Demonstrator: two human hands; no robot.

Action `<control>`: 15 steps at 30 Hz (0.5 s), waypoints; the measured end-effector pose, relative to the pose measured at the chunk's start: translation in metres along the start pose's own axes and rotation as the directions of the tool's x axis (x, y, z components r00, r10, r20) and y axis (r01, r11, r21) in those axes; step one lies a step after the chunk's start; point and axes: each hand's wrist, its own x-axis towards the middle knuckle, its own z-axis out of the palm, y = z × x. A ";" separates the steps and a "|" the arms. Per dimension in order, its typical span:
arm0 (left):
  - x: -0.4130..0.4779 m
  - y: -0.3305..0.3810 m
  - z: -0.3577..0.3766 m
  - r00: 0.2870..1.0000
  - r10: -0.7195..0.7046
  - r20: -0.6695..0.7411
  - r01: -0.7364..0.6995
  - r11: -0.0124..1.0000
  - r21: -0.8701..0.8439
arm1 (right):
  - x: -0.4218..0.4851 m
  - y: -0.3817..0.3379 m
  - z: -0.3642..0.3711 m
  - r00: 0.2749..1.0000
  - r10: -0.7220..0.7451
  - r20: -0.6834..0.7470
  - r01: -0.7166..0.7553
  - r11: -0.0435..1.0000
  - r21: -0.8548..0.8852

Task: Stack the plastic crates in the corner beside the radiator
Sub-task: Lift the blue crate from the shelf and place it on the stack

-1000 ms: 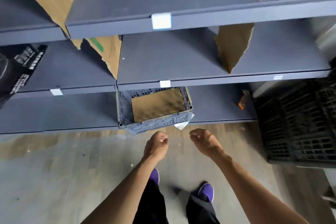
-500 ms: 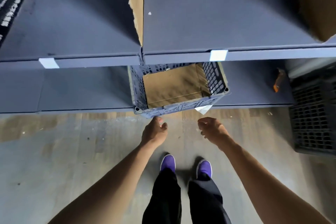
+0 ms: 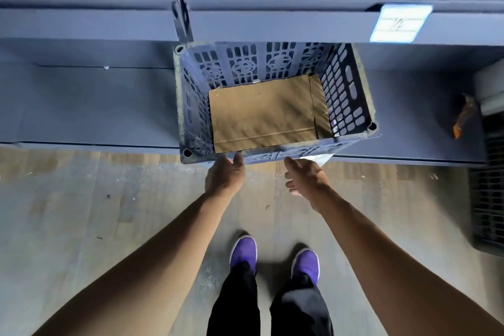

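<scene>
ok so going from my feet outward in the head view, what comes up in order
purple shoes → left hand and right hand, side by side → blue crate, cardboard lying in its bottom → upper shelf edge with the white label

The crate (image 3: 245, 63) sits on the shelf (image 3: 95, 101), cardboard (image 3: 264, 114) in it. The left hand (image 3: 225, 176) and right hand (image 3: 306, 177) are before its near wall. A second crate (image 3: 488, 199) stands far right of it
</scene>
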 end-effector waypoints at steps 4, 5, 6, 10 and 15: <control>0.028 -0.013 0.005 0.958 -0.263 0.113 0.286 0.897 -0.336 | 0.026 -0.011 0.000 0.987 0.159 0.007 -0.157 0.963 0.218; 0.033 -0.016 0.004 0.952 -0.283 0.121 0.307 0.883 -0.354 | 0.032 -0.013 -0.001 0.983 0.185 0.019 -0.183 0.943 0.278; 0.037 -0.019 0.005 0.952 -0.283 0.121 0.307 0.883 -0.356 | 0.036 -0.015 -0.001 0.979 0.203 0.035 -0.203 0.923 0.326; 0.048 -0.020 0.018 0.955 -0.271 0.119 0.296 0.882 -0.366 | 0.052 -0.019 0.007 0.970 0.239 0.047 -0.238 0.893 0.381; 0.050 -0.012 0.032 0.978 -0.206 0.021 0.207 0.969 -0.133 | 0.064 -0.021 0.020 0.964 0.265 -0.018 -0.246 0.918 0.310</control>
